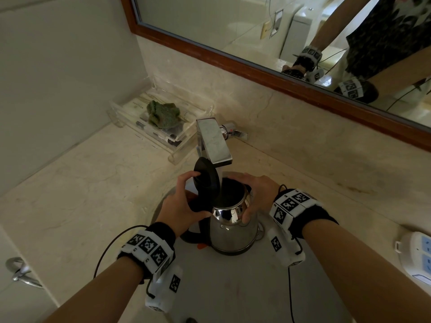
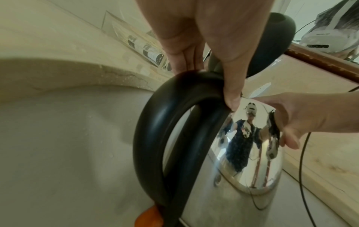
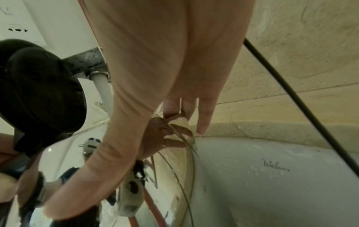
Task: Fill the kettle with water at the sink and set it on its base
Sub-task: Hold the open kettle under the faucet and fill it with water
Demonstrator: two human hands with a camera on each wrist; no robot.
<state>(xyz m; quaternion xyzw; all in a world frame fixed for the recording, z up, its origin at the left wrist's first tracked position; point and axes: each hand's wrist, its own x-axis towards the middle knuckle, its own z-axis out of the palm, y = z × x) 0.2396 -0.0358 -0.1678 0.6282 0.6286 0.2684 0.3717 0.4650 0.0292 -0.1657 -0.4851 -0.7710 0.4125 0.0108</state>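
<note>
A steel kettle (image 1: 233,231) stands upright in the white sink (image 1: 233,287), right under the square chrome faucet (image 1: 213,141). Its black lid (image 1: 206,180) is tipped open to the left. A pale stream (image 3: 103,92) drops from the faucet's spout toward the kettle's open mouth. My left hand (image 1: 184,203) grips the top of the black handle (image 2: 155,130), thumb on the near side. My right hand (image 1: 256,194) wraps over the kettle's right shoulder by the spout, thumb down on the shiny body (image 2: 242,153). The kettle's base is in none of the views.
A clear acrylic tray (image 1: 177,145) with a green cloth (image 1: 163,113) sits at the counter's back left. A white power strip (image 1: 417,257) lies at the right edge. A wood-framed mirror (image 1: 256,31) runs along the back wall. A chrome door handle (image 1: 19,271) shows lower left.
</note>
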